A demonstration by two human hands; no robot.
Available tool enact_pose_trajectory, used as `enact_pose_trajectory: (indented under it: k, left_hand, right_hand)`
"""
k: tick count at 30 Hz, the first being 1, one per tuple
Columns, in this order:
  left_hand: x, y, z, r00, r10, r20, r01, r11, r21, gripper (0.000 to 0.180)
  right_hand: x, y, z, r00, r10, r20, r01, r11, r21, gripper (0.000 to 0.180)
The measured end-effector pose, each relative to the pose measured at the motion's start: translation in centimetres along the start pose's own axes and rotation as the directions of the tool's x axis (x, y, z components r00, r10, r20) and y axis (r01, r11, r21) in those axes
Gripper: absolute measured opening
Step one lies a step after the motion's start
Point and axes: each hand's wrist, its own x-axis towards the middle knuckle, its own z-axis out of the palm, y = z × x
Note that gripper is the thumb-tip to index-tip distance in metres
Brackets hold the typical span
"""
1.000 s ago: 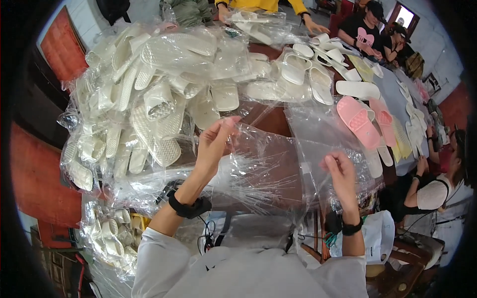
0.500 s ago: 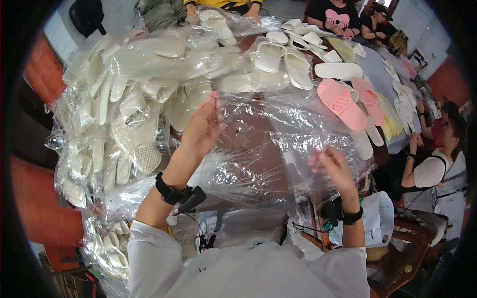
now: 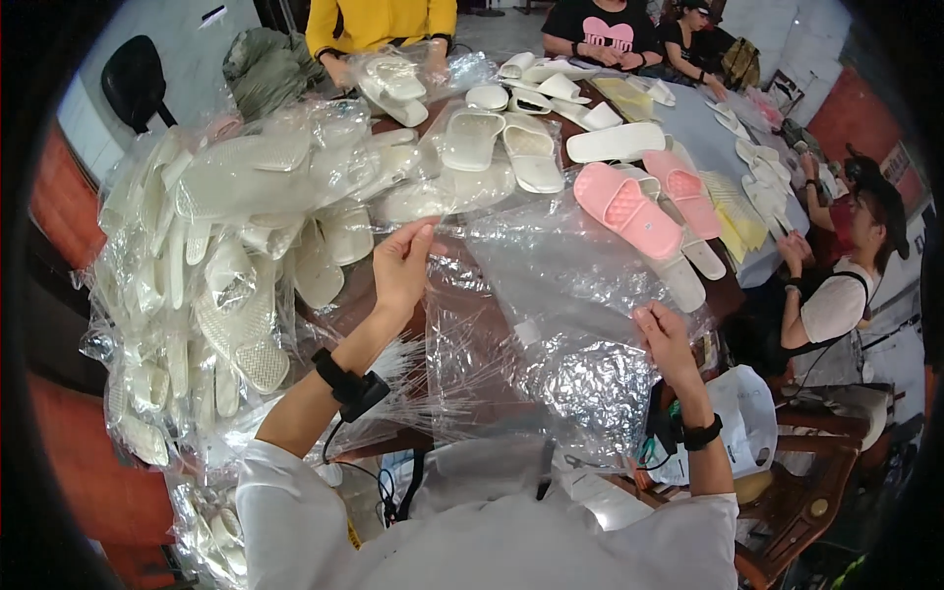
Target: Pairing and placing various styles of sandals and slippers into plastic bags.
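Note:
A large clear plastic bag (image 3: 562,287) hangs stretched between my two hands over the brown table. My left hand (image 3: 401,270) is closed in a pinch on its upper left part, thumb against fingertips. At the right, my right hand (image 3: 667,342) grips the bag's right edge between thumb and curled fingers. No slipper shows inside the bag. Just beyond my right hand lies a pair of pink slippers (image 3: 627,210), resting on white soles (image 3: 678,279). Beside my left forearm rises a heap of white slippers (image 3: 241,324) wrapped in clear plastic.
Thin clear strands (image 3: 393,379) fan out beneath the bag. Loose white slippers (image 3: 539,157) and yellow sheets (image 3: 736,214) lie farther back. Opposite, a person in yellow (image 3: 382,22) handles a bagged slipper; others sit along the right side. A white bag (image 3: 739,423) hangs near a wooden chair (image 3: 801,501).
My right hand has closed on the bag's edge, and the bag is spread wider between my hands. The view has shifted, showing more of the person in yellow.

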Motion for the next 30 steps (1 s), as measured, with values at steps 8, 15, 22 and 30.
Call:
enact_pose_trajectory:
  k: [8, 15, 22, 30]
  left_hand:
    - [-0.3, -2.4, 0.0, 0.979, 0.081, 0.189, -0.178, 0.795, 0.580, 0.028]
    - [0.8, -2.3, -0.9, 0.925, -0.306, 0.223, 0.153, 0.840, 0.520, 0.053]
    - [0.6, -2.8, -0.3, 0.755, -0.555, 0.348, 0.515, 0.831, 0.210, 0.026]
    - [-0.6, -3.4, -0.1, 0.822, -0.500, 0.272, 0.379, 0.837, 0.395, 0.019]
  right_hand:
    - [2.2, 1.9, -1.4, 0.999, 0.005, 0.038, -0.004, 1.000, -0.030, 0.024]
    - [5.4, 2.7, -3.0, 0.988, -0.115, 0.099, 0.132, 0.974, -0.182, 0.022]
    - [8.9, 4.0, -4.5, 0.985, -0.049, 0.163, 0.090, 0.963, -0.253, 0.023]
    - [9.4, 2.8, -4.4, 0.977, -0.022, 0.212, 0.087, 0.949, -0.303, 0.025]
